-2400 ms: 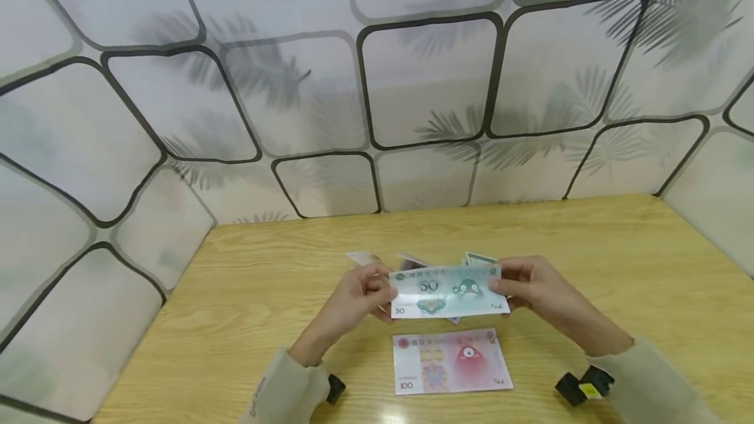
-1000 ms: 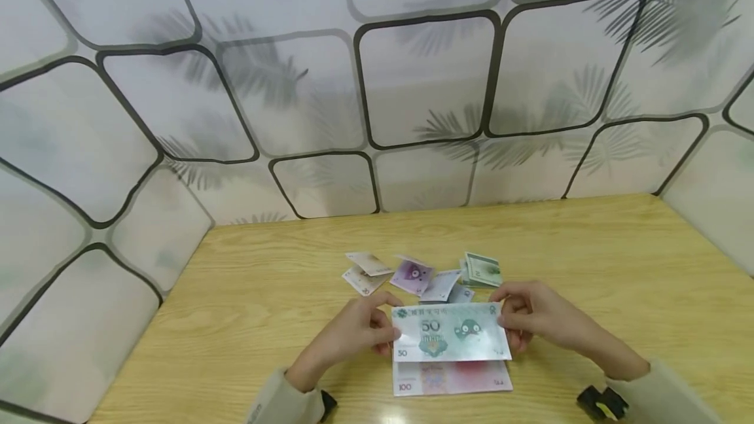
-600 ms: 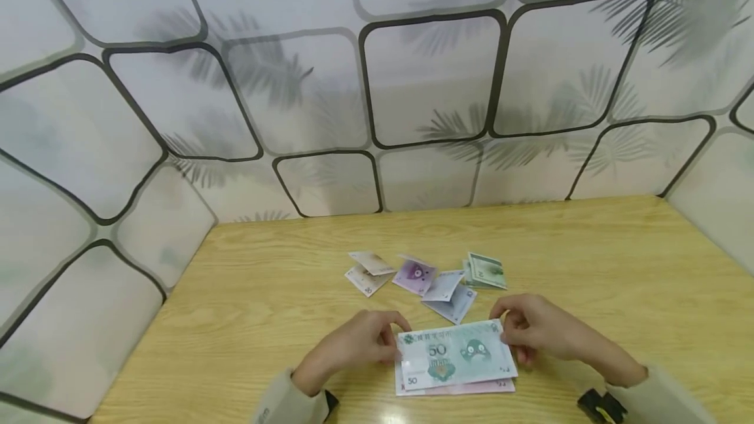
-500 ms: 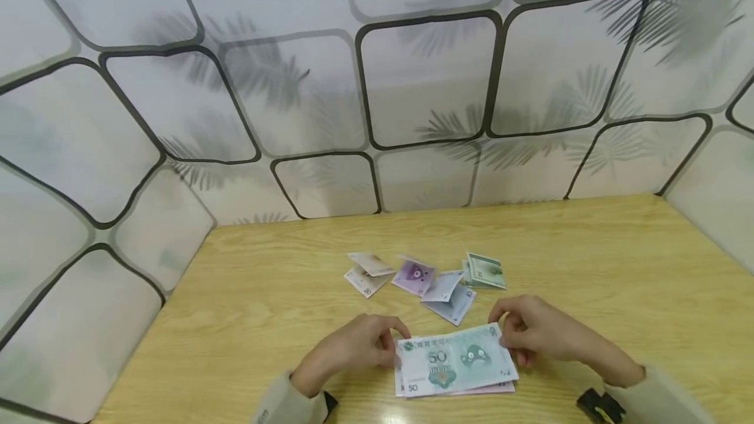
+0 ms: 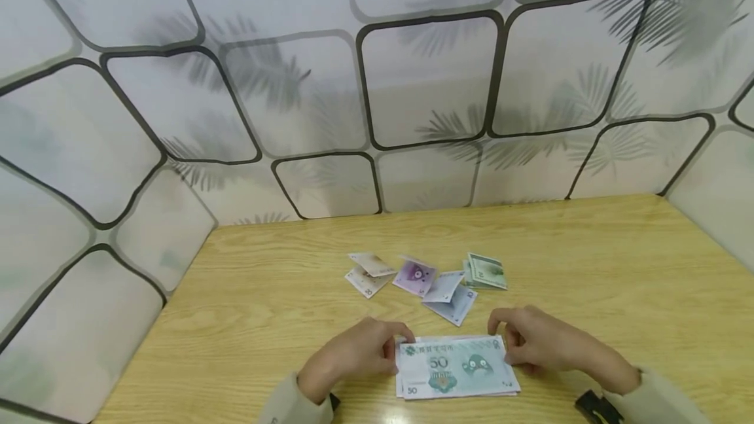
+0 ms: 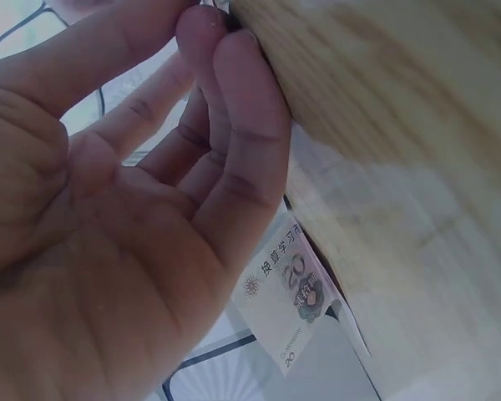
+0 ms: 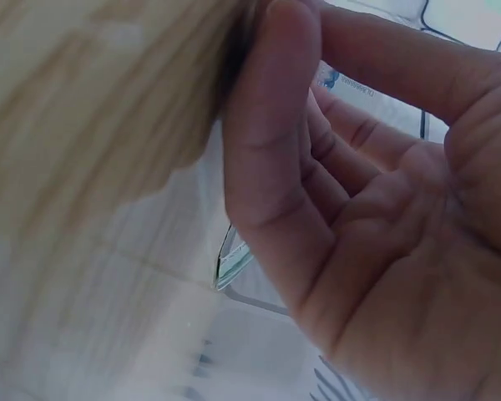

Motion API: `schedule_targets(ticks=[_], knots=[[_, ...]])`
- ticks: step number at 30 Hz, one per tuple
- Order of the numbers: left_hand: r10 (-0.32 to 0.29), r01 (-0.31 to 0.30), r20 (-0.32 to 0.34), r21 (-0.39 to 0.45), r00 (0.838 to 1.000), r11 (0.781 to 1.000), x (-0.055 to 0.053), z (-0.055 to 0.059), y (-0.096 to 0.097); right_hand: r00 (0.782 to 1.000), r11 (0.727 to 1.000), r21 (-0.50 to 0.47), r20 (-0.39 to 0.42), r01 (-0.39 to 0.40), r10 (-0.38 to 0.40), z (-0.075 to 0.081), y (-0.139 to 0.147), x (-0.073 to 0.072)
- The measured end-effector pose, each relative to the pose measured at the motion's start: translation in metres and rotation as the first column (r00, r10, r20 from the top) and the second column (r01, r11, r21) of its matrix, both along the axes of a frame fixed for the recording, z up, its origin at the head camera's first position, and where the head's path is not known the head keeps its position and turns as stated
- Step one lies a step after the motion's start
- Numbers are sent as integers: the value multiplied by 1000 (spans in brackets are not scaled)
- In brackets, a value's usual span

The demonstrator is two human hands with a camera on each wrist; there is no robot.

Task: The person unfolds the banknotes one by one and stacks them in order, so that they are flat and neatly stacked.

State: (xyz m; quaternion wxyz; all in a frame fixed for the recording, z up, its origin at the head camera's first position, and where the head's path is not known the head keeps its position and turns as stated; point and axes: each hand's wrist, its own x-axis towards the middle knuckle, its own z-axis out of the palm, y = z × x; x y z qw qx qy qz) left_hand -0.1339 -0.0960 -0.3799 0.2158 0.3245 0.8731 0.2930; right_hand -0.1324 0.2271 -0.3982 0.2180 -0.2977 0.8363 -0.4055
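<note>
A green play-money banknote [image 5: 459, 368] marked 50 lies face up near the table's front. Beneath it, the pink 100 banknote [image 5: 399, 390] shows only as a thin border at the left and lower edges. My left hand [image 5: 362, 352] pinches the stack's left end with curled fingers, the index at the top corner and the thumb at the side. At the right end, my right hand [image 5: 540, 339] grips in the same way, index on the upper corner. Both wrist views show curled fingers near the thumb; the banknotes' held ends are mostly hidden there.
Behind the hands lie several folded banknotes: a tan 20 one [image 5: 366, 282], a purple one [image 5: 414, 277], a blue one [image 5: 452, 306] and a green one [image 5: 487, 271]. The wooden table [image 5: 265, 293] backs onto a patterned wall [image 5: 432, 90].
Both hands have lowered the green 50 banknote toward me onto the pink 100 one, which it now nearly covers. Its tilt has been straightened. The folded banknotes have stayed put.
</note>
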Motion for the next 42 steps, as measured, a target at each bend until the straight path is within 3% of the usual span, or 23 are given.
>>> schedule_targets(ticks=[5, 12, 16, 22, 25, 28, 30, 31, 33, 36, 37, 39, 42], knots=[[3, -5, -59, -38, 998, 999, 1, -1, 0, 996, 998, 53, -81, -32, 36, 0, 0, -1], [44, -48, -64, -66, 997, 997, 0, -2, 0, 987, 993, 98, -136, -71, 84, 1, -4, -1], [57, -62, -63, -92, 996, 994, -3, 0, 1, 978, 988, 140, -189, -64, 90, 1, -6, -1], [83, -90, -53, -140, 995, 986, -4, 1, 2, 975, 982, 180, -205, -49, 86, 3, -8, -3], [61, -76, -88, -173, 994, 982, -2, 0, 1, 973, 980, 192, -214, -49, 91, 3, -7, -4], [4, -23, -112, -162, 994, 987, -1, -1, -2, 969, 979, 198, -228, -53, 98, 5, -6, -3], [-20, 6, -123, -116, 992, 993, -2, 1, -5, 955, 978, 207, -285, -25, 85, 6, -5, 0], [-20, 8, -138, -84, 990, 996, -2, 3, -7, 938, 978, 209, -337, -6, 78, 7, -5, 1], [-3, -4, -178, -43, 984, 999, -1, 7, -8, 890, 975, 220, -450, 37, 68, 8, -6, 5], [-5, -10, -281, -51, 960, 999, 2, 11, -5, 817, 969, 243, -568, 52, 98, 9, -8, 10], [-18, -7, -303, -82, 953, 997, 4, 11, -3, 807, 964, 264, -577, 42, 123, 9, -9, 13], [-70, 11, -335, -175, 940, 985, 10, 10, 3, 808, 951, 309, -564, 13, 172, 8, -11, 17], [-138, 22, -336, -328, 932, 944, 21, 7, 13, 805, 927, 376, -552, 8, 217, 6, -14, 22]])
